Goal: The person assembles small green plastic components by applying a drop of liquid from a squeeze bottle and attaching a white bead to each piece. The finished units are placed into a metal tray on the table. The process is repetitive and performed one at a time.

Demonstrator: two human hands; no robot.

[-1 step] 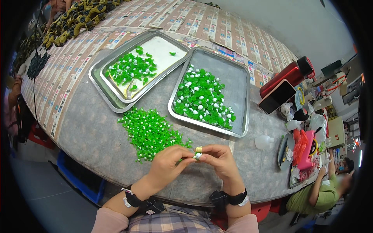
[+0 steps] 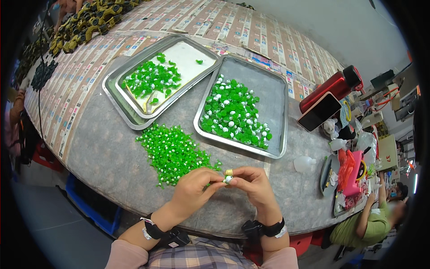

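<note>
Between my fingertips is a small white ball with dark spots [image 2: 229,179], like a toy eyeball. My right hand [image 2: 254,187] pinches it between thumb and index finger, and a yellow wrap [image 2: 229,172] covers that index fingertip. My left hand [image 2: 193,188] is closed in a pinch against the ball's left side; whatever its fingertips hold is mostly hidden. Just beyond my left hand spreads a loose heap of small green pieces with white bits [image 2: 172,150]. Farther off, a metal tray [image 2: 273,85] carries a pile of green pieces and white balls [image 2: 233,112].
At the far left, stacked metal trays [image 2: 114,101] hold more green and white pieces. A red bottle [image 2: 327,89] and a propped phone [image 2: 319,111] stand at the right, near a pink container [image 2: 356,172]. Yellow toy parts [image 2: 92,22] lie far left. A person in green [image 2: 374,226] sits at the right.
</note>
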